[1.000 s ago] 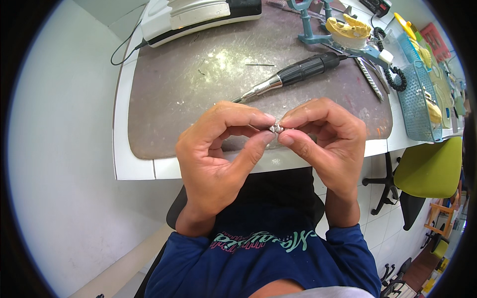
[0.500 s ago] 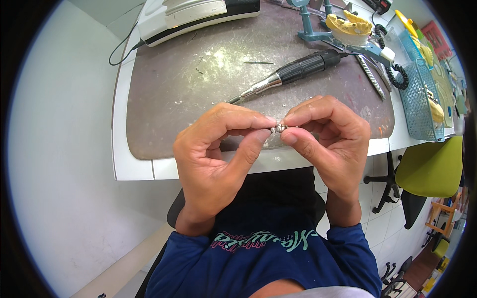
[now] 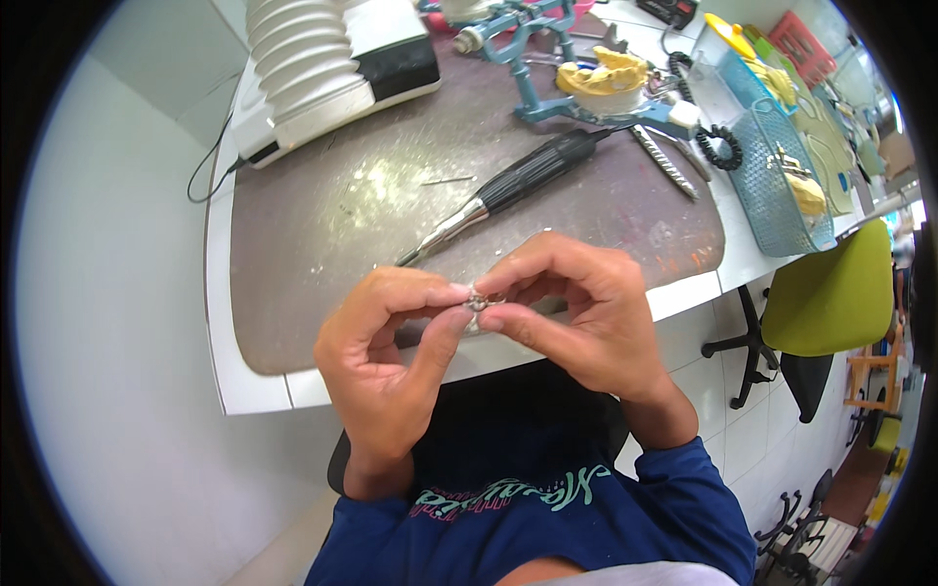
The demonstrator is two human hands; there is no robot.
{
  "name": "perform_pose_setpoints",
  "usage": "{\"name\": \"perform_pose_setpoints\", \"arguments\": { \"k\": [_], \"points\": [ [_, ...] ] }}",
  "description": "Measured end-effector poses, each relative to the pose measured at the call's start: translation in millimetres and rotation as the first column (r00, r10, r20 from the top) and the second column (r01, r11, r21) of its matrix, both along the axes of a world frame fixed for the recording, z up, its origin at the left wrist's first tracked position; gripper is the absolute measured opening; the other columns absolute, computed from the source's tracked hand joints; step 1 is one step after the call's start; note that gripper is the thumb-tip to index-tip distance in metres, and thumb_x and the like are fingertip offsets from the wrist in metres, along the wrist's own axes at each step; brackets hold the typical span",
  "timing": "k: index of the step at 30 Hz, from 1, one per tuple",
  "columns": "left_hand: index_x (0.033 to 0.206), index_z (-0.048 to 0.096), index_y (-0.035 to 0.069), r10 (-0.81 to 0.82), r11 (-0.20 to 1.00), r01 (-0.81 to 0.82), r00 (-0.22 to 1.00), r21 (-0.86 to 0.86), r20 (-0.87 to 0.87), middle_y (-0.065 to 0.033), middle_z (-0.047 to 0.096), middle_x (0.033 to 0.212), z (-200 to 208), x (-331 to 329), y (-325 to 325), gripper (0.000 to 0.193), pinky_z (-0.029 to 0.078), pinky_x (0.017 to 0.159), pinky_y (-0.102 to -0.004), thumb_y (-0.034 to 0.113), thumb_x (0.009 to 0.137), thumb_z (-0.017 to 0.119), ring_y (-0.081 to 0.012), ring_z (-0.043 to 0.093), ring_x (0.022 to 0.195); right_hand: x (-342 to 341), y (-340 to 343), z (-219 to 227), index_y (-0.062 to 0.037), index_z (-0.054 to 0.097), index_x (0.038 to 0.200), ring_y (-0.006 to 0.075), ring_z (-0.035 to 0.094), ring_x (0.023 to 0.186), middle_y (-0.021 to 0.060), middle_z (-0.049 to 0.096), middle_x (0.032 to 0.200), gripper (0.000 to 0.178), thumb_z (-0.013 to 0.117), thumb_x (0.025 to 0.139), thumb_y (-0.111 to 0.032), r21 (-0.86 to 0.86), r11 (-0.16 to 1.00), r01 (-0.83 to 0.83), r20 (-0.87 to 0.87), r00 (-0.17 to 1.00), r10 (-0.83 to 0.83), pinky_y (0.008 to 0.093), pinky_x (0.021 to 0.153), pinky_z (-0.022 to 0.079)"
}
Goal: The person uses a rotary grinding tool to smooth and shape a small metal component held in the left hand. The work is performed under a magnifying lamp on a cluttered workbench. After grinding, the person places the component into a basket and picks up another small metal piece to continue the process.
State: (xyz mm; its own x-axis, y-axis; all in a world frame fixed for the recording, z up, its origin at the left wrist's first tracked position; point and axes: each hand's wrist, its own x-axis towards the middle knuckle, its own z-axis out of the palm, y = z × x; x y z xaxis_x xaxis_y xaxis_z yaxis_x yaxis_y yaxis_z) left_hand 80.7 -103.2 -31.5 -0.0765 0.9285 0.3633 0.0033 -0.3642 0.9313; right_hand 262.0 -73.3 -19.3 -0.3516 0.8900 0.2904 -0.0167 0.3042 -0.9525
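Between my fingertips is a small silvery metal dental piece (image 3: 477, 304), partly hidden by the fingers. My left hand (image 3: 386, 352) pinches its left side with thumb and forefinger. From the right, my right hand (image 3: 576, 317) grips it in the same way. Both hands hover over the front edge of the bench, just above the grey-brown mat (image 3: 293, 322). Beyond them a black and silver handpiece (image 3: 528, 181) lies slantwise on the mat, its tip close to my left hand. A thin metal bur (image 3: 448, 180) rests further back.
A white dust extractor with a ribbed hose (image 3: 303, 68) stands at the back left. Behind the handpiece, a blue articulator (image 3: 532, 98) carries a yellow dental model (image 3: 606, 78). To the right are a metal blade-like tool (image 3: 666, 163), a blue basket (image 3: 777, 190) and a green chair (image 3: 831, 293).
My view has shifted, so the bench appears rotated and more of the extractor hose shows. The small metal piece has turned between my fingers; both hands still hold it.
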Motion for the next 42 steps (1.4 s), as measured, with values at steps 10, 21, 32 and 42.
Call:
{"name": "perform_pose_setpoints", "arguments": {
  "k": [10, 21, 32, 42],
  "points": [
    [0.104, 0.066, -0.004, -0.002, 0.999, 0.002, 1.0, 0.032, 0.007, -0.0147, 0.065, 0.101, -0.4, 3.5, -0.9, 0.02, 0.054, 0.081, -0.0278, -0.006, 0.084, 0.069, -0.0186, 0.067, 0.092, 51.5, 34.1, 44.4, -0.0051, 0.076, 0.102, 0.0124, 0.067, 0.081, 0.0051, 0.069, 0.087, 0.02, 0.074, 0.083, 0.001, 0.491, 0.852, 0.183, 0.324, 0.869, -0.374, 0.0237, 0.068, 0.054],
    [0.1, 0.069, -0.003, -0.017, 0.998, 0.021, 0.998, 0.056, -0.056, -0.0157, 0.07, 0.096, 0.9, 0.4, 1.5, 0.02, 0.053, 0.079, -0.0303, -0.007, 0.08, 0.072, -0.022, 0.067, 0.086, 70.8, 102.6, 110.3, -0.0053, 0.073, 0.107, 0.0058, 0.062, 0.072, 0.0012, 0.07, 0.082, 0.018, 0.07, 0.092, -0.015, 0.618, 0.786, -0.006, 0.652, 0.561, -0.509, 0.0222, 0.062, 0.047],
    [0.098, 0.07, -0.001, -0.04, 0.994, 0.051, 0.993, 0.097, -0.115, -0.0146, 0.07, 0.094, 4.5, -2.5, 4.0, 0.02, 0.053, 0.074, -0.0293, -0.004, 0.079, 0.074, -0.0227, 0.069, 0.083, 57.0, 118.4, 104.0, -0.0061, 0.07, 0.1, 0.0127, 0.066, 0.076, 0.0069, 0.07, 0.088, 0.013, 0.068, 0.089, -0.012, 0.606, 0.786, -0.124, 0.743, 0.44, -0.503, 0.0267, 0.064, 0.051],
    [0.097, 0.07, 0.0, -0.022, 0.991, 0.041, 0.989, 0.129, -0.149, -0.0134, 0.07, 0.09, 4.1, -1.9, 5.3, 0.018, 0.053, 0.07, -0.0285, -0.001, 0.08, 0.076, -0.0217, 0.069, 0.079, 59.1, 114.4, 109.4, -0.0058, 0.075, 0.104, 0.0163, 0.07, 0.082, 0.0074, 0.075, 0.089, 0.018, 0.068, 0.088, -0.012, 0.582, 0.81, -0.07, 0.755, 0.414, -0.507, 0.0323, 0.075, 0.054]
  ]
}}
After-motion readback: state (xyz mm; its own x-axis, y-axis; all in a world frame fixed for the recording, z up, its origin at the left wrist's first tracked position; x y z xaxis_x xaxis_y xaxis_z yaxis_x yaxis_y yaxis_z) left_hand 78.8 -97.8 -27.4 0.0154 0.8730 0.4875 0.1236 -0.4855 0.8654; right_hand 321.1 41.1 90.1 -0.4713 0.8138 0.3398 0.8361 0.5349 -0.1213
